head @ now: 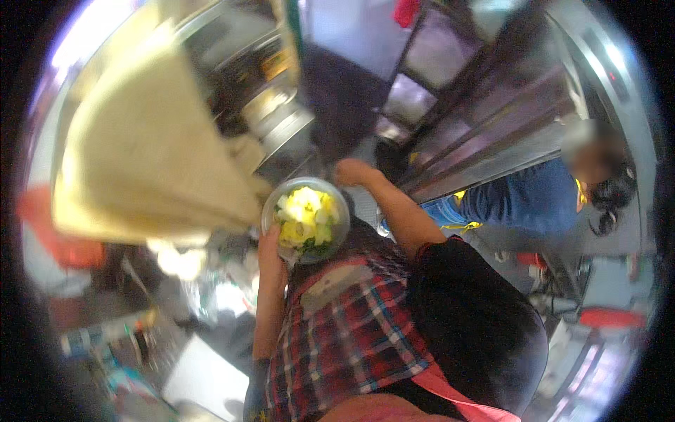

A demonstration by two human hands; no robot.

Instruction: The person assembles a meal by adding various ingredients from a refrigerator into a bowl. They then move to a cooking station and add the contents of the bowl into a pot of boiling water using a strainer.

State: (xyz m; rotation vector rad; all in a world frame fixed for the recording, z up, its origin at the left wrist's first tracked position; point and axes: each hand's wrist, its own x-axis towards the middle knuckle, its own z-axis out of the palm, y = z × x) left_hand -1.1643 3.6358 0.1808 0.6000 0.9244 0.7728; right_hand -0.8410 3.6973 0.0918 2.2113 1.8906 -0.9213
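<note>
In my left hand (270, 250) is a round bowl (343, 213), held by its left side in front of my plaid apron. Cut pieces of yellow, white and green food (307, 211) lie inside it, with dark leafy bits near the lower edge. My right hand (350, 173) is raised just beyond the bowl's upper right, its fingers curled, apart from the rim. Blur hides whether it has anything in it. Past the bowl stand round metal containers (285, 126).
A large pale yellow panel (142, 142) fills the left side. A person in a dark blue top (522, 198) is at the right, beside a long metal-edged counter (490, 176). A white sheet-like object (208, 377) and blurred items lie at lower left.
</note>
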